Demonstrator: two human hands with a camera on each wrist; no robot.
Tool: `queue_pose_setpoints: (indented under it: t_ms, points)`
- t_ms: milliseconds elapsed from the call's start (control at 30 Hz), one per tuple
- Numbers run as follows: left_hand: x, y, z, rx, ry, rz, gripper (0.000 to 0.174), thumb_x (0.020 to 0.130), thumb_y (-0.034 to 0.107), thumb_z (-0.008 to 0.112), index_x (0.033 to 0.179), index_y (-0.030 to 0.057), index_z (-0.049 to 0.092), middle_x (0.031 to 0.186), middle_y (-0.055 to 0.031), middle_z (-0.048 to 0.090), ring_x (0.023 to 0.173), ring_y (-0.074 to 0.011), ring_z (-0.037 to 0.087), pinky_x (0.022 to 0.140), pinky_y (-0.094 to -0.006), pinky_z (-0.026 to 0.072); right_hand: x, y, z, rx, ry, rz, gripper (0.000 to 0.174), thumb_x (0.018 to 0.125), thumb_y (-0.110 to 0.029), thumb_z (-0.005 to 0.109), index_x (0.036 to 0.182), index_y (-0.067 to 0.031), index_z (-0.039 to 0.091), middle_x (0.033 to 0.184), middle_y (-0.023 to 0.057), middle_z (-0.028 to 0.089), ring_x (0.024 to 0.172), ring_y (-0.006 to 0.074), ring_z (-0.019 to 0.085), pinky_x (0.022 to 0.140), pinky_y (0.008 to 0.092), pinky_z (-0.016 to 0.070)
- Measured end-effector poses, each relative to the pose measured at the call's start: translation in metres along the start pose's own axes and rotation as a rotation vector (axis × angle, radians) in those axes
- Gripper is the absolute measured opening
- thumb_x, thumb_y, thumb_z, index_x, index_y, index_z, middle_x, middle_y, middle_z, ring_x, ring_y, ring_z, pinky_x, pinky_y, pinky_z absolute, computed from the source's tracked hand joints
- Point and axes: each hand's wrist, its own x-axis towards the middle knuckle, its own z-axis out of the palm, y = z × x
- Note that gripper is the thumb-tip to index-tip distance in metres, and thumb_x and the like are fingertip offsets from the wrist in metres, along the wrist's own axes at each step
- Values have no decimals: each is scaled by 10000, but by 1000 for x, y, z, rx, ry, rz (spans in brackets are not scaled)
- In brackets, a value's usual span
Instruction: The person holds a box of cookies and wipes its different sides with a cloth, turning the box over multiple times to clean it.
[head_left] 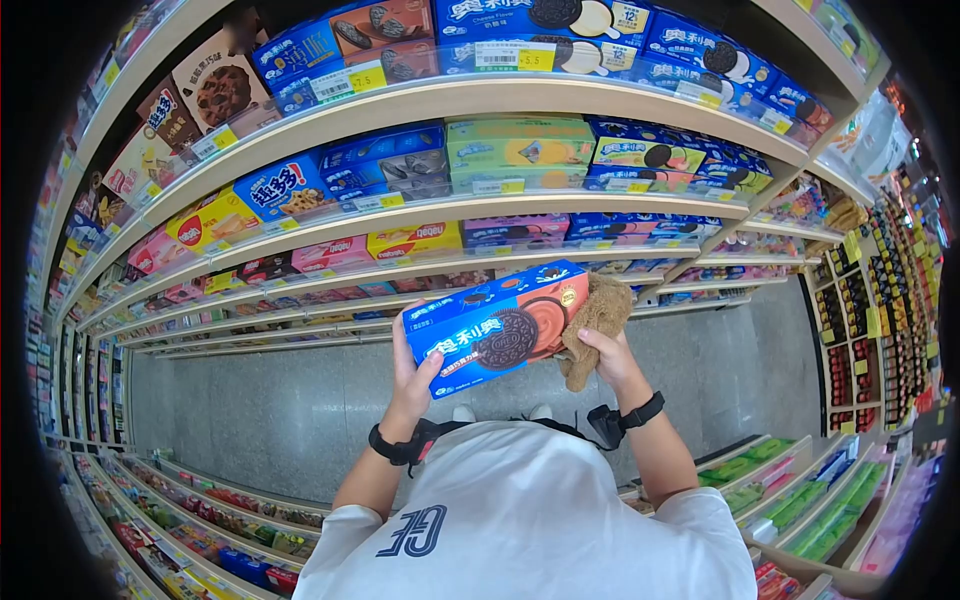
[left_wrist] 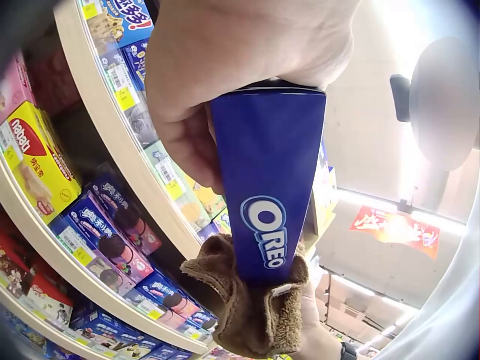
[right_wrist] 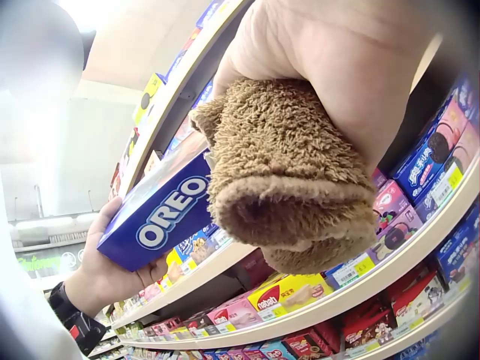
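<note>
**Head view:** A person in a white shirt faces stocked biscuit shelves in a shop aisle. At frame centre the left hand has its grip curled round the lower left end of a blue Oreo box, which tilts up toward the right. Just right of centre, the right hand clutches a brown fuzzy cloth against the box's other end.

**Left wrist view:** The box runs down from the hand at top centre, its white logo showing. The cloth wraps the box's far end at the bottom of the frame. A yellow wafer pack sits on a shelf at the left edge.

**Right wrist view:** The cloth fills the centre, bunched in the right hand's closed grip at the top. The box lies left of centre, touching the cloth, its end held by the left hand at lower left.
</note>
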Motion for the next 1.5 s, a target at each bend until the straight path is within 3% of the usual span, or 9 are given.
queue_pose_setpoints:
  t_ms: [1133, 1333, 1400, 1500]
  points:
    - [0, -5, 1, -18, -1, -61, 683, 813, 243, 622, 1358, 35, 266, 1252, -145, 435, 1152, -212, 457, 991, -342, 364, 1, 11, -9, 18, 50, 13, 472, 793, -75, 659, 1218, -31, 458, 1084, 77, 578, 990, 182, 583, 847, 334, 486]
    - [6, 1, -7, 103, -146, -96, 694, 738, 162, 727, 1292, 33, 331, 1222, -114, 477, 1133, -191, 474, 978, -335, 374, 7, 6, -16, 50, 148, -64, 476, 803, -51, 631, 1234, -29, 432, 1118, 81, 555, 1011, 185, 571, 861, 338, 484]
    - [9, 5, -4, 244, -181, -101, 694, 676, 117, 781, 1243, 35, 390, 1147, -84, 504, 1081, -162, 493, 953, -317, 395, 8, 0, -14, 61, 166, -102, 465, 812, -56, 625, 1234, -33, 431, 1116, 77, 552, 1010, 184, 570, 861, 336, 483]
    - [9, 2, 1, 232, -242, -176, 769, 660, 101, 803, 1300, 18, 386, 1227, -104, 492, 1140, -171, 476, 987, -323, 377, 12, -14, -1, 119, 211, -191, 439, 834, -73, 615, 1232, -40, 433, 1114, 68, 547, 1017, 180, 564, 868, 331, 479]
